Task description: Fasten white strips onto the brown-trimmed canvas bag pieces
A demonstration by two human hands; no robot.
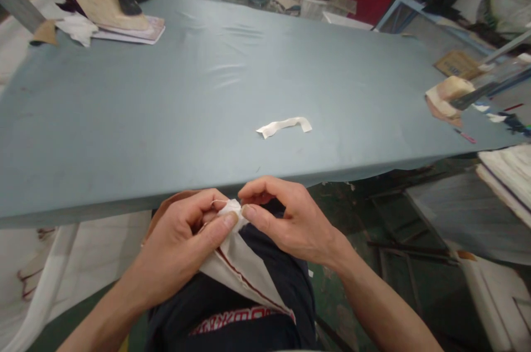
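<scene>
Just off the table's near edge, my left hand (193, 236) pinches a white bunched end of a pale fabric piece (244, 263). A dark red line runs along this fabric, which hangs down over the dark clothing on my lap. My right hand (286, 216) is at the same white end, its thumb touching the right side and its index finger curled above; whether it grips anything there is too small to tell. A thin thread loops near my left fingertips. On the blue-grey table (166, 103) lies a narrow white strip (285, 126).
An iron-like object on a yellowish block (93, 0) stands at the back left of the table, with papers beneath. At the right end are another yellowish block (454, 89), a cardboard box (456, 64) and a pink-handled tool (467, 136). Stacked pale cloth (508, 175) sits at the far right.
</scene>
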